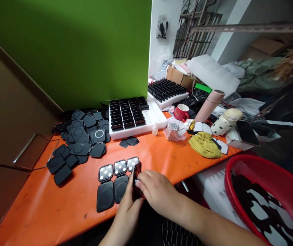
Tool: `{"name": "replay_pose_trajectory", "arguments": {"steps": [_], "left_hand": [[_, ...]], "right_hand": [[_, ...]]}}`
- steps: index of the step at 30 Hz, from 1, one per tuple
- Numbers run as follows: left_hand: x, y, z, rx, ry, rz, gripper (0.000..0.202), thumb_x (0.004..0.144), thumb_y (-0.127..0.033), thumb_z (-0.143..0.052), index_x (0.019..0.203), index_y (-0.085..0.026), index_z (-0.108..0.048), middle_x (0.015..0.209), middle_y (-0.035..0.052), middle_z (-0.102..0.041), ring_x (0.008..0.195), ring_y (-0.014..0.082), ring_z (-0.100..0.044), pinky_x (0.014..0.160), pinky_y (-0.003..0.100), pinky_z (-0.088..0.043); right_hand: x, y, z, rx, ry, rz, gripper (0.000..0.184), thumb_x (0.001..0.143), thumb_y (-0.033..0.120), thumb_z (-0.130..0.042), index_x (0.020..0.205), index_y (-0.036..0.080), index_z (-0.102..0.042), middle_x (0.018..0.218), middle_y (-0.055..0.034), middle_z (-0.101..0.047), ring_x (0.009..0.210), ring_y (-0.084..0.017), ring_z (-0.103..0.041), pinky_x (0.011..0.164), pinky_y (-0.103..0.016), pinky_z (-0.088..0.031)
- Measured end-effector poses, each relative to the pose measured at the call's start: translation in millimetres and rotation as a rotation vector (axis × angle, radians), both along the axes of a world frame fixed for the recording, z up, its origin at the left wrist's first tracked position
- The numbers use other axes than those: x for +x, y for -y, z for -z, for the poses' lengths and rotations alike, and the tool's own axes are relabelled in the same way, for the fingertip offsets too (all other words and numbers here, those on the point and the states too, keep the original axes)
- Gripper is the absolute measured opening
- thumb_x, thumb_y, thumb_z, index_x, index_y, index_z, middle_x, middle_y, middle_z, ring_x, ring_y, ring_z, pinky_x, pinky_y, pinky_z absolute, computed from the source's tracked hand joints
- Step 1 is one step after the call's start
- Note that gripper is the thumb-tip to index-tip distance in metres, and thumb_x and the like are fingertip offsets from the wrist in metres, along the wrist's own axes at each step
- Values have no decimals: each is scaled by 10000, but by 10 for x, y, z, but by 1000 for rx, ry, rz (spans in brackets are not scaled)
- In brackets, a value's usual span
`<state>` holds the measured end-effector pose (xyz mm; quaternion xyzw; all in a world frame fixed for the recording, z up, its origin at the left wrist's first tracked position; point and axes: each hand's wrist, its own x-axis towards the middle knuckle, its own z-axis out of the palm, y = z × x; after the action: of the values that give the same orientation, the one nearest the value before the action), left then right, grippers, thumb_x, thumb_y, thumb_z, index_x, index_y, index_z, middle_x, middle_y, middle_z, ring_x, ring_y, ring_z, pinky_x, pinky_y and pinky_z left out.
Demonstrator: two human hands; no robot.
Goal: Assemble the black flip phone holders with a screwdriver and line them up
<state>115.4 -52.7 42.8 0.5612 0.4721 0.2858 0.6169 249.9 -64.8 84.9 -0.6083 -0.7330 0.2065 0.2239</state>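
Both my hands meet at the near edge of the orange table (162, 153). My left hand (129, 208) holds a black folding part (136, 171) upright on its edge. My right hand (159, 193) pinches a small silver piece (137, 181) against that part. Just left of them lie two black folded units with silver-dotted square faces (106, 172) (120, 167), and a third dotted face (133, 162) sits behind the held part.
A heap of black pads (81, 141) lies at the back left. A white tray of black pieces (128, 114) stands mid-table, another (165, 90) behind it. Red mug (181, 112), bag of silver parts (174, 131), yellow cloth (205, 145), red basin (269, 191) at right.
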Motion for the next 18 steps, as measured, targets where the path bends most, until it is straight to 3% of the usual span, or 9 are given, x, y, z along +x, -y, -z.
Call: {"name": "replay_pose_trajectory", "arguments": {"steps": [4,9,14,18], "left_hand": [[10,35,61,197,-127,60,640,811,-182,-407,1391,-189,-137,1447,62,-201,1324,200,-158,1084,377,-127],[7,54,74,229,-99,59,558,871,-277,-375,1383,-182,-177,1438,87,-226,1320,208,-176,1079,380,-156],[-9,59,22,134,-60,98,501,848,-264,-408,1327,-152,-311,1348,124,-387,1235,242,-358,1037,392,-272],[-36,82,44,31,18,65,678,769,-148,-453,1384,-211,-174,1392,77,-332,1253,237,-334,1033,393,-287]], "right_hand": [[-33,8,13,-2,100,40,209,896,276,-359,825,180,-531,783,-41,-552,720,-164,-516,639,-281,-375],[-33,10,-31,4,6,34,209,849,346,-437,754,182,-526,741,-17,-546,676,-139,-498,607,-257,-354],[-31,-29,62,-4,-269,41,190,814,295,-489,665,178,-501,679,15,-511,642,-106,-473,582,-225,-338],[26,-67,147,-196,-631,69,291,902,378,-329,771,178,-495,630,28,-488,568,-91,-480,529,-204,-363]]}}
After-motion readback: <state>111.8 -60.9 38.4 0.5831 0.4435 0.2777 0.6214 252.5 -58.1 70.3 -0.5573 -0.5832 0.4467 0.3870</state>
